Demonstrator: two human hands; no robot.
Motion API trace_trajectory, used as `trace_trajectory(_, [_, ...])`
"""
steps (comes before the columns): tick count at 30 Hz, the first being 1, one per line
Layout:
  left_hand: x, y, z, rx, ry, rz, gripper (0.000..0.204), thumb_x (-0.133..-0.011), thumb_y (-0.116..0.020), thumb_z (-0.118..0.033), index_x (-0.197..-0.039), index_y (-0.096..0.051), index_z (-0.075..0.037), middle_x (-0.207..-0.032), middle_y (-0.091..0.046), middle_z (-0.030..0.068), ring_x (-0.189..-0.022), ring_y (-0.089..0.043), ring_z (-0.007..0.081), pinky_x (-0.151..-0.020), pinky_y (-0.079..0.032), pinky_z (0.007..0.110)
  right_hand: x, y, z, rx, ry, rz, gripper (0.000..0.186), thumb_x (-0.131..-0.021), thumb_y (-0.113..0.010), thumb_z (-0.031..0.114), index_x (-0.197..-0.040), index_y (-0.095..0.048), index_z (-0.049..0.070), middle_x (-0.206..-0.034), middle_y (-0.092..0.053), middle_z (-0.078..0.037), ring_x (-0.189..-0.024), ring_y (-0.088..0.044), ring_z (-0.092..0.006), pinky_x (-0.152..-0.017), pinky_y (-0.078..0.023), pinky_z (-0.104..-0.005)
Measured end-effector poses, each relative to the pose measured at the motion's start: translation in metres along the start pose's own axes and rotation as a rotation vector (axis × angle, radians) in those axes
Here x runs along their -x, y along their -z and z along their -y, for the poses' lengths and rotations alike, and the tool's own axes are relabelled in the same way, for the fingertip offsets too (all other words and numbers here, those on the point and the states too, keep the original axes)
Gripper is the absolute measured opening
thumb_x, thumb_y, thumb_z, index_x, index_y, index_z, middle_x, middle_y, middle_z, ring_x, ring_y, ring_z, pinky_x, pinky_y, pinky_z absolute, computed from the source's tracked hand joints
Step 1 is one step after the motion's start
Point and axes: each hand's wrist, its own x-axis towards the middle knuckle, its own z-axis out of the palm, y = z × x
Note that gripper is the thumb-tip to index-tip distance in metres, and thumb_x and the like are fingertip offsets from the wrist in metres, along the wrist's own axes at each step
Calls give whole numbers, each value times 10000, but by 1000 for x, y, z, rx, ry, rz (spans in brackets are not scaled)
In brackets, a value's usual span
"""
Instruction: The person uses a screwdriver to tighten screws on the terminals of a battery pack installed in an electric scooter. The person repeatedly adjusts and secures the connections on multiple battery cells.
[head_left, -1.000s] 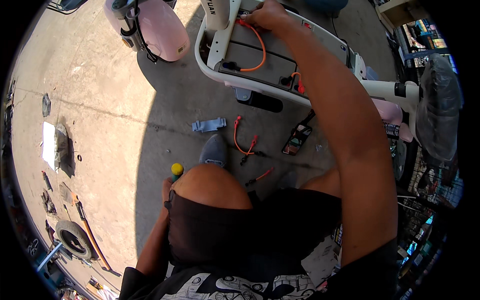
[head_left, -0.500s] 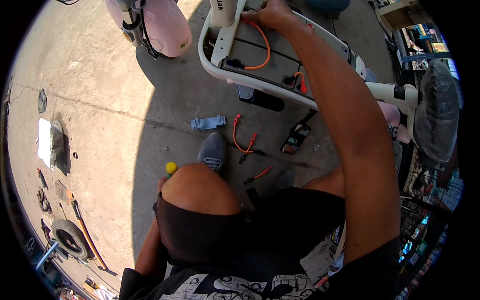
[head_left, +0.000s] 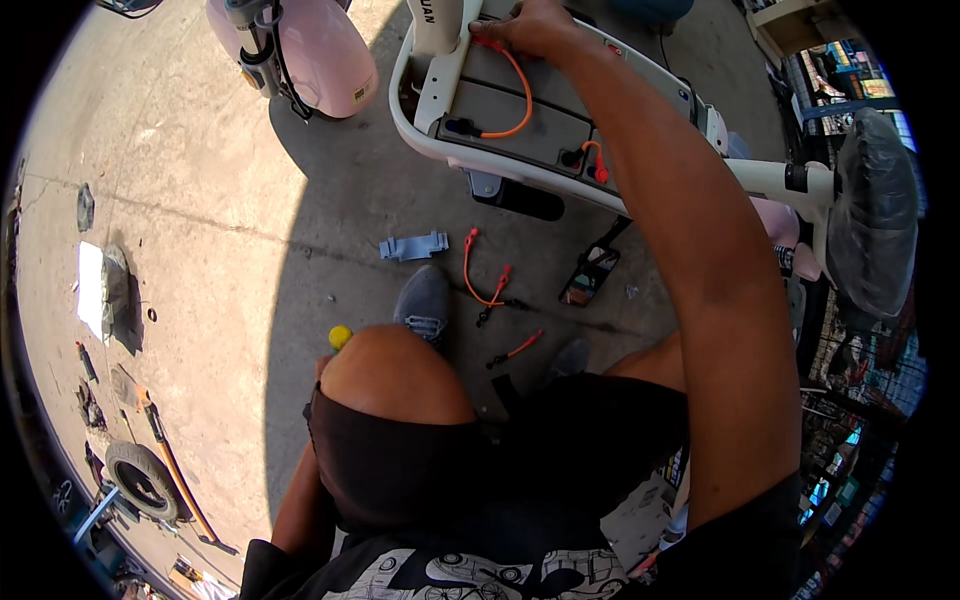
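My right hand [head_left: 540,32] reaches over the open white frame [head_left: 455,150] of an electric scooter. Its fingers are closed around the red end of an orange cable [head_left: 528,92], low beside the white upright column; the fingertips partly hide that end. The cable loops to a black plug on a grey battery block [head_left: 520,118]. A shorter orange cable [head_left: 600,165] with a red cap sits on the same deck, nearer my forearm. My left hand [head_left: 323,366] is mostly behind my knee, closed on a handle with a yellow round end [head_left: 340,336] that sticks out past the knee.
Loose orange cables [head_left: 484,300], a blue-grey plastic bracket [head_left: 414,246] and a phone [head_left: 590,276] lie on the concrete before my feet. A pink scooter body [head_left: 318,60] stands at far left. Leftward are a tyre [head_left: 142,480] and tools; a plastic-wrapped seat [head_left: 868,220] is at right.
The view has shifted slightly. My right hand stays at the cable's red end, its fingertips a little nearer the white column. My left hand keeps its place by the knee.
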Motion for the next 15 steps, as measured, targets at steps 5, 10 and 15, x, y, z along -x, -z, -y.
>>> trace_trajectory(5, [-1, -3, -5, -15, 2, 57, 254, -970, -615, -221, -1052, -589, 19, -939, -618, 27, -900, -545, 93, -777, -487, 340, 4, -2, -3, 1, 57, -71, 742, -648, -823, 754, -893, -778, 55, -866, -760, -95, -822, -740, -232, -785, -565, -344])
trace_trajectory(10, [-1, -7, -6, -17, 0, 120, 251, -973, -610, -219, -1055, -588, 17, -941, -617, 27, -901, -545, 94, -779, -486, 339, 13, -4, -7, -45, 105, -140, 757, -669, -831, 722, -986, -778, 36, -1017, -765, -144, -948, -742, -278, -852, -564, -372])
trace_trajectory(15, [-4, -9, -8, -17, -5, 155, 248, -976, -605, -217, -1058, -586, 16, -943, -616, 27, -902, -545, 94, -780, -486, 337, 18, -4, -4, -59, 93, -163, 754, -689, -845, 680, -1035, -766, 15, -1067, -757, -167, -986, -740, -304, -883, -564, -378])
